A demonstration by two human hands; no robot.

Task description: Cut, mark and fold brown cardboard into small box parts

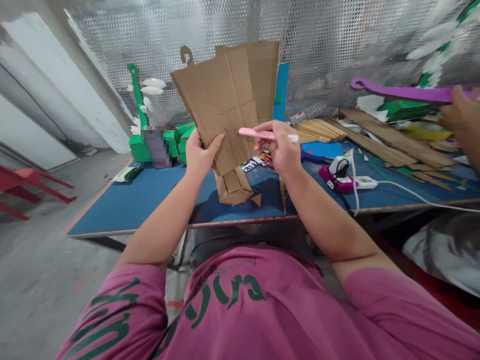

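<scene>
Both hands busy: left hand [200, 154] grip clamped on cardboard piece [225, 100], held upright over blue table [123, 205]; right hand [284, 151] grip wrapped round pink tool [258, 133], end overlapping cardboard piece.

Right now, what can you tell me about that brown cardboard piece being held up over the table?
The cardboard piece is brown corrugated board cut to an irregular shape. It is wide at the top and narrows to folded flaps at the bottom, with creases and cut lines across its face. It stands upright over the blue table. The left hand holds its lower left edge. The pink tool in the right hand points at its middle; contact is unclear.
</scene>
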